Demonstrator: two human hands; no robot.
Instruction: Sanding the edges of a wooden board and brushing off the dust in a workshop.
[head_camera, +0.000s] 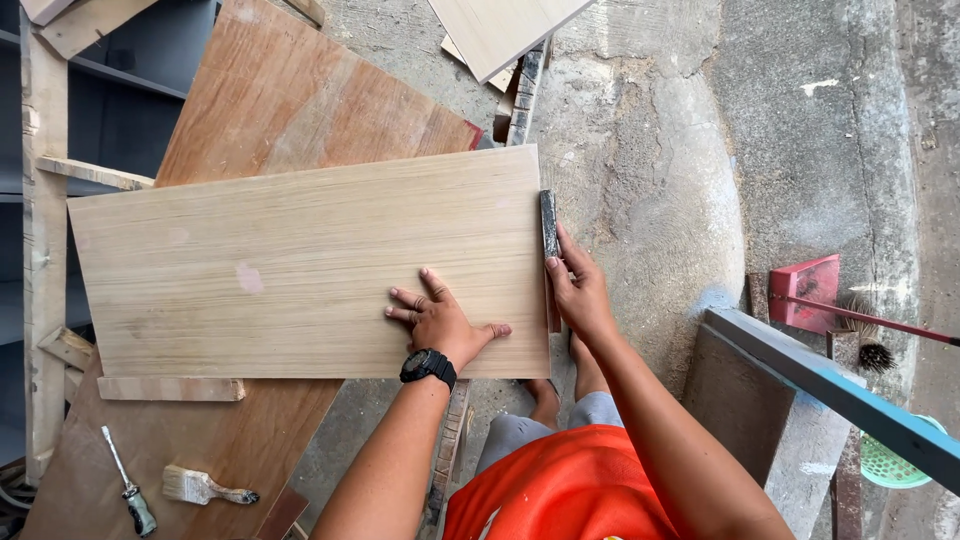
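A pale wooden board (280, 260) lies flat on top of a larger reddish plywood sheet (300, 100). My left hand (440, 318) rests flat on the board near its right end, fingers spread, a black watch on the wrist. My right hand (577, 290) grips a dark narrow block (549, 225) and presses it against the board's right edge.
A paintbrush (205, 488) and a screwdriver (128, 485) lie on the plywood at lower left. A red dustpan (805, 290) and broom (870, 345) sit on the concrete floor at right, beside a blue-edged bench (830, 390) and a green basket (885, 462). More boards (500, 30) lie at the top.
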